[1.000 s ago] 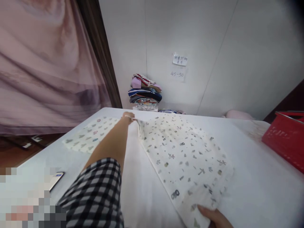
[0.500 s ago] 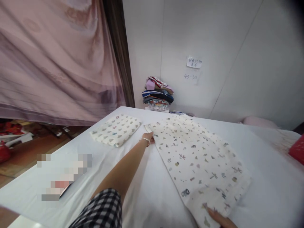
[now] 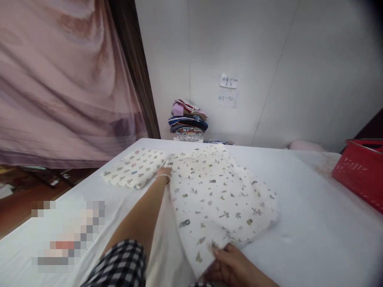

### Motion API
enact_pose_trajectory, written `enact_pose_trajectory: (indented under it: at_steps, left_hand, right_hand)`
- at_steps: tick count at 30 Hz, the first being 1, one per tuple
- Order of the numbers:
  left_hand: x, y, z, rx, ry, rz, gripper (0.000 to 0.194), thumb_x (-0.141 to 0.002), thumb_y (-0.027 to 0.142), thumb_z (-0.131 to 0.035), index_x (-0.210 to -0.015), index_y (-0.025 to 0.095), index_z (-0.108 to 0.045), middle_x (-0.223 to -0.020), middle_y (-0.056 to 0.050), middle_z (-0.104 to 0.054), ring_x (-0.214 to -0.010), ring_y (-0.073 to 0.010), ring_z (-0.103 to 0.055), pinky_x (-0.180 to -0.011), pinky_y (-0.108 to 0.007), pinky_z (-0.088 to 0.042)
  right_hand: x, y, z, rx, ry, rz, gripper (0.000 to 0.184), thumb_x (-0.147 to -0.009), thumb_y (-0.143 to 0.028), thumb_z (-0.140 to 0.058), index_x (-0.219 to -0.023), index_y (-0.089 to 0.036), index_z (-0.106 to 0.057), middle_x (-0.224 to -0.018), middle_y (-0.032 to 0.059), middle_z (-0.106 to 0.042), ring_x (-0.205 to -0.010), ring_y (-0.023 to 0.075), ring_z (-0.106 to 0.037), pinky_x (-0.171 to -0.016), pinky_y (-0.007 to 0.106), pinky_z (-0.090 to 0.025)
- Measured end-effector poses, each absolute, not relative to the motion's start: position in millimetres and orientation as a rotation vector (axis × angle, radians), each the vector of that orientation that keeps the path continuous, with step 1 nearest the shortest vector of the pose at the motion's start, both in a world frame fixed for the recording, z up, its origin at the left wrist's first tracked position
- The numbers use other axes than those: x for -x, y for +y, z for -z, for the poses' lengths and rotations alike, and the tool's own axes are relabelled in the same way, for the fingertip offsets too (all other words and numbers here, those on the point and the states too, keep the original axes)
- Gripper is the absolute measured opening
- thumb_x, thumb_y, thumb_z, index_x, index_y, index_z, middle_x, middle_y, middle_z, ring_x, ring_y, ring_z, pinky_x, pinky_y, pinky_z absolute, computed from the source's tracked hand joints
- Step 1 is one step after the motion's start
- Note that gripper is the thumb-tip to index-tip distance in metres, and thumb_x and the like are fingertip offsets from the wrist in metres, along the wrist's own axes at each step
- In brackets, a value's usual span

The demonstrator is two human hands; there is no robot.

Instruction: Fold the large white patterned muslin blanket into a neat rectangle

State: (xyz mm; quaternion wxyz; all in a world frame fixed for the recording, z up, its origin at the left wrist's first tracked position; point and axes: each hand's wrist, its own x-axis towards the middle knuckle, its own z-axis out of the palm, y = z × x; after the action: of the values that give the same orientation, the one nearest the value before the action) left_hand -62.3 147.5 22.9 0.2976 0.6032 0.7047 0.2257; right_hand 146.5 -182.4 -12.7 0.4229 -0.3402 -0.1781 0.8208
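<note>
A white cloth point(image 3: 218, 191) printed with small palm trees and other little motifs lies across the white-covered table in front of me. My left hand point(image 3: 164, 172), a bracelet at its wrist, reaches out to the cloth's far left edge; its fingers are closed there and partly hidden. At the near edge, my right hand point(image 3: 231, 265) pinches the cloth between thumb and fingers, raising that corner a little and creasing it. Just left of my left hand is a folded white cloth point(image 3: 134, 167) with grey cloud-like shapes.
A red plastic basket point(image 3: 356, 171) stands on the table's right side. Behind the far edge, a stack of folded fabrics point(image 3: 188, 119) rises against the wall. A blurred-out flat item point(image 3: 68, 235) lies at the left. Pink curtains point(image 3: 60, 79) hang beyond the table's left side.
My right hand has taken the cloth's near edge in a pinch and lifted it. The view has turned right, bringing more of the red basket in.
</note>
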Motion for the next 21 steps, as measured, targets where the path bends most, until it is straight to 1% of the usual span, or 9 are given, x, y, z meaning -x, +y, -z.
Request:
enact_pose_trajectory:
  at_steps: [3, 5, 7, 9, 12, 14, 17, 19, 21]
  left_hand:
    - [73.4, 127.9, -15.0, -1.385, 1.893, -0.638, 0.034, -0.086, 0.038, -0.053, -0.109, 0.013, -0.056, -0.103, -0.009, -0.060, -0.087, -0.0177, -0.060, -0.073, -0.034, -0.052]
    - [74.1, 113.3, -8.9, -1.261, 1.876, -0.669, 0.045, -0.082, 0.045, -0.056, -0.104, 0.006, -0.058, -0.090, -0.012, -0.064, -0.073, -0.0186, -0.062, -0.063, -0.031, -0.052]
    - [73.8, 99.2, -5.5, -1.183, 1.835, -0.692, 0.052, -0.076, 0.048, -0.061, -0.102, 0.003, -0.059, -0.082, -0.013, -0.065, -0.064, -0.0186, -0.062, -0.056, -0.029, -0.051]
    - [74.3, 85.3, -5.2, -1.147, 1.800, -0.715, 0.056, -0.074, 0.045, -0.064, -0.112, 0.004, -0.055, -0.087, -0.013, -0.066, -0.063, -0.0178, -0.062, -0.055, -0.028, -0.051]
    - [74.7, 60.8, -8.5, -1.146, 1.779, -0.763, 0.069, -0.074, 0.039, -0.065, -0.130, 0.009, -0.039, -0.107, -0.015, -0.062, -0.075, -0.0183, -0.063, -0.059, -0.026, -0.052]
    - [72.1, 39.6, -11.1, -1.136, 1.750, -0.772, 0.075, -0.073, 0.036, -0.066, -0.135, 0.011, -0.032, -0.115, -0.017, -0.059, -0.082, -0.0195, -0.063, -0.061, -0.027, -0.053]
    - [64.1, 0.5, -13.6, -1.009, 1.644, -0.745, 0.072, -0.074, 0.031, -0.066, -0.134, 0.011, -0.031, -0.113, -0.019, -0.060, -0.078, -0.0213, -0.064, -0.061, -0.031, -0.055]
    - [58.0, -27.5, -13.4, -0.912, 1.543, -0.714, 0.063, -0.073, 0.028, -0.067, -0.128, 0.011, -0.039, -0.106, -0.019, -0.064, -0.073, -0.0224, -0.066, -0.060, -0.034, -0.056]
    - [52.5, -54.2, -11.4, -0.864, 1.452, -0.684, 0.053, -0.071, 0.027, -0.069, -0.117, 0.012, -0.048, -0.098, -0.016, -0.067, -0.071, -0.0232, -0.066, -0.060, -0.034, -0.056]
  right_hand:
    - [-141.1, -181.3, 25.9, 0.755, -0.381, -2.057, 0.051, -0.074, -0.041, -0.069, -0.116, -0.016, -0.055, -0.111, 0.0121, -0.064, -0.100, 0.0249, -0.061, -0.091, 0.044, -0.042]
    - [-143.1, -184.5, 31.9, 0.702, -0.325, -2.056, 0.049, -0.076, -0.045, -0.065, -0.117, -0.019, -0.055, -0.117, 0.0100, -0.061, -0.107, 0.0232, -0.057, -0.093, 0.041, -0.041]
    - [-146.5, -189.6, 34.7, 0.677, -0.294, -2.067, 0.049, -0.076, -0.050, -0.063, -0.115, -0.020, -0.057, -0.122, 0.0084, -0.059, -0.112, 0.0224, -0.053, -0.092, 0.038, -0.042]
    - [-149.3, -195.2, 34.2, 0.669, -0.279, -2.085, 0.050, -0.076, -0.053, -0.061, -0.114, -0.021, -0.059, -0.127, 0.0073, -0.054, -0.117, 0.0223, -0.049, -0.089, 0.036, -0.044]
    - [-153.0, -203.1, 28.7, 0.673, -0.282, -2.074, 0.054, -0.075, -0.053, -0.062, -0.117, -0.021, -0.057, -0.133, 0.0080, -0.049, -0.121, 0.0231, -0.044, -0.086, 0.035, -0.046]
    - [-158.4, -207.9, 23.2, 0.683, -0.266, -2.002, 0.054, -0.075, -0.053, -0.063, -0.117, -0.019, -0.057, -0.133, 0.0095, -0.048, -0.122, 0.0237, -0.043, -0.089, 0.036, -0.046]
    - [-176.9, -213.7, 15.7, 0.704, -0.190, -1.792, 0.049, -0.076, -0.049, -0.063, -0.115, -0.019, -0.058, -0.130, 0.0098, -0.051, -0.119, 0.0234, -0.047, -0.097, 0.039, -0.042]
    - [-197.0, -215.8, 13.3, 0.735, -0.116, -1.622, 0.045, -0.077, -0.045, -0.064, -0.115, -0.021, -0.057, -0.125, 0.0086, -0.055, -0.115, 0.0228, -0.051, -0.098, 0.040, -0.042]
    - [-221.0, -215.2, 13.6, 0.778, -0.057, -1.468, 0.041, -0.077, -0.039, -0.066, -0.114, -0.022, -0.056, -0.120, 0.0072, -0.058, -0.111, 0.0220, -0.054, -0.096, 0.039, -0.045]
